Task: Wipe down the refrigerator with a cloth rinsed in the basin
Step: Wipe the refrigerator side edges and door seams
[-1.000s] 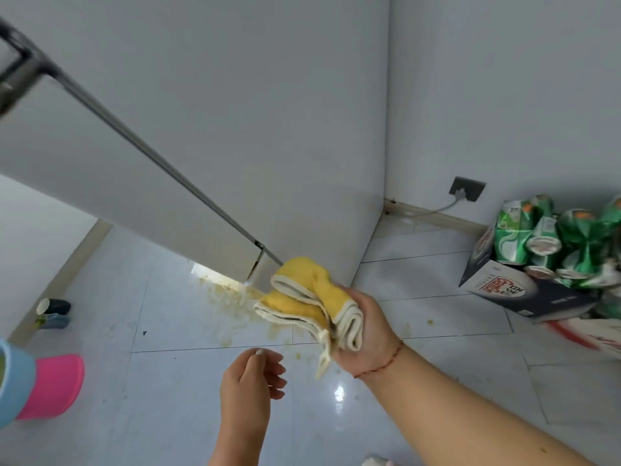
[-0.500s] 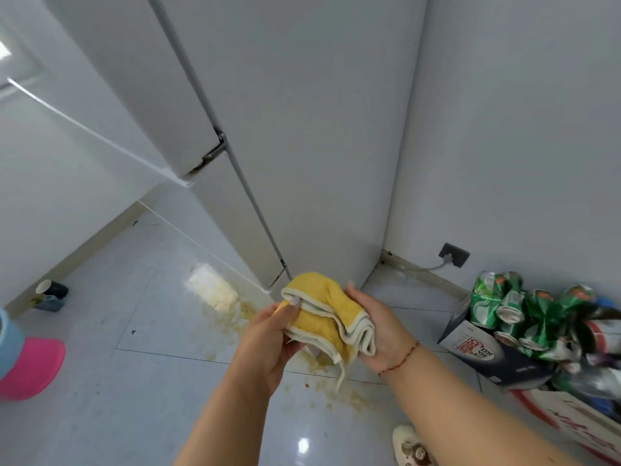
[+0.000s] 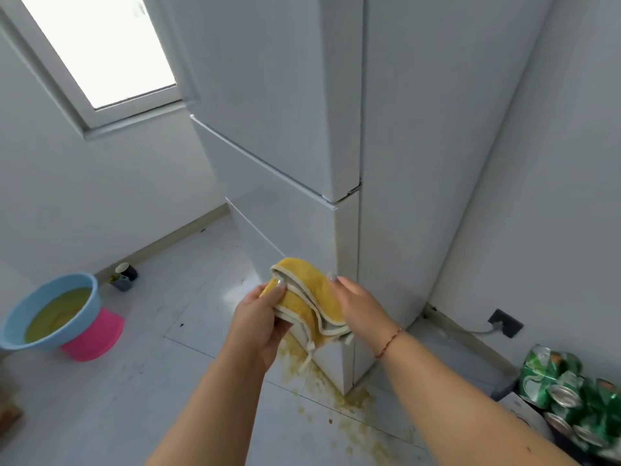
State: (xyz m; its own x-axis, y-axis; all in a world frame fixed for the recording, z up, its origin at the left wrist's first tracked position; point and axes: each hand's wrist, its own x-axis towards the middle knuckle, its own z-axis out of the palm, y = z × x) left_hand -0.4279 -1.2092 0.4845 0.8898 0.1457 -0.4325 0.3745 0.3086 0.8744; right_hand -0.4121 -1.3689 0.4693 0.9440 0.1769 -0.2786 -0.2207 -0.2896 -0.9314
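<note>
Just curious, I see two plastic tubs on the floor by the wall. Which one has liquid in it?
The blue basin holds murky yellowish liquid. The pink tub beside it, partly tucked under the blue one, shows no liquid; only its outside is visible.

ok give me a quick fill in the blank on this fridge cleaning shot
1. Both hands hold a folded ____ cloth in front of the refrigerator.
2. The blue basin rests on a ____ stool.
3. The crushed cans at lower right are ____.
4. The right hand has a thin bracelet on its ____.

Missing words: yellow; pink; green; wrist
</note>
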